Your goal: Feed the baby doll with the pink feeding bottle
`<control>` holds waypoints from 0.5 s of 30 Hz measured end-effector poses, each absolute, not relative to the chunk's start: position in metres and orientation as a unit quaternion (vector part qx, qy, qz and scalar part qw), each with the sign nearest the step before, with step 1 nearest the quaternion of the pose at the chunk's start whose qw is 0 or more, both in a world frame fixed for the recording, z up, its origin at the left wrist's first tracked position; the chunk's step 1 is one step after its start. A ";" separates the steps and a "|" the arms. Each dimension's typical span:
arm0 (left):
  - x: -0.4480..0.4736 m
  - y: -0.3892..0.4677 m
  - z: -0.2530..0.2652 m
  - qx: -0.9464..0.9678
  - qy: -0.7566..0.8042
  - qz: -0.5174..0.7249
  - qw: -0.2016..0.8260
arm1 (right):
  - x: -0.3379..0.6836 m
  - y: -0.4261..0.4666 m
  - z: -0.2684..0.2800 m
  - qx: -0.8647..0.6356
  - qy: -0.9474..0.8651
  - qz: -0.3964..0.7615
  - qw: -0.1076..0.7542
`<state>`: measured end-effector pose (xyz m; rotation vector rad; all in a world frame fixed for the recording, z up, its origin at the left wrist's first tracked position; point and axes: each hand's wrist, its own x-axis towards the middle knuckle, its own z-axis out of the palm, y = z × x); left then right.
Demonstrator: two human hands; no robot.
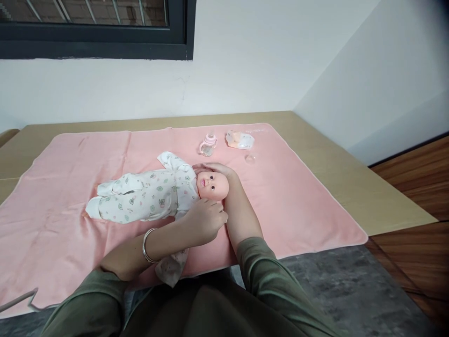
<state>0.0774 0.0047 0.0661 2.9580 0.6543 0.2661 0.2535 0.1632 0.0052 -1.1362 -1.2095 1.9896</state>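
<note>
A baby doll (pixel 212 186) in a white patterned sleepsuit (pixel 147 194) lies face up, its head to the right. My right hand (pixel 215 167) lies along the far side of the doll's head, with fingers stretched out and partly hidden behind it. The right forearm curves past the crown. At the near side of the head, my left hand (pixel 207 221) is closed, its fingers curled close to the doll's cheek; anything inside them is hidden. Below the left forearm, which wears silver bangles (pixel 149 245), a pale printed cloth (pixel 173 269) hangs over the front edge.
A pink mat (pixel 298 206) covers much of the wooden table (pixel 351 192). Behind the doll stand a pink-handled baby bottle (pixel 208 144), a soft printed packet (pixel 240 139) and a small clear cap (pixel 250 159). A thin grey rod (pixel 21 298) crosses the near left corner.
</note>
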 end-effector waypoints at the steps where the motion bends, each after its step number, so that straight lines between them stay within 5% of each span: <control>1: 0.076 0.007 0.068 0.969 0.224 0.088 0.051 | 0.255 0.162 0.007 -0.417 -0.431 0.753 0.272; 5: 0.068 0.013 0.087 0.963 0.253 0.080 0.054 | 0.261 0.158 0.025 -0.486 -0.399 0.725 0.279; 15: 0.051 0.012 0.121 0.940 0.275 0.110 0.168 | 0.279 0.089 0.141 -0.556 -0.671 0.415 0.264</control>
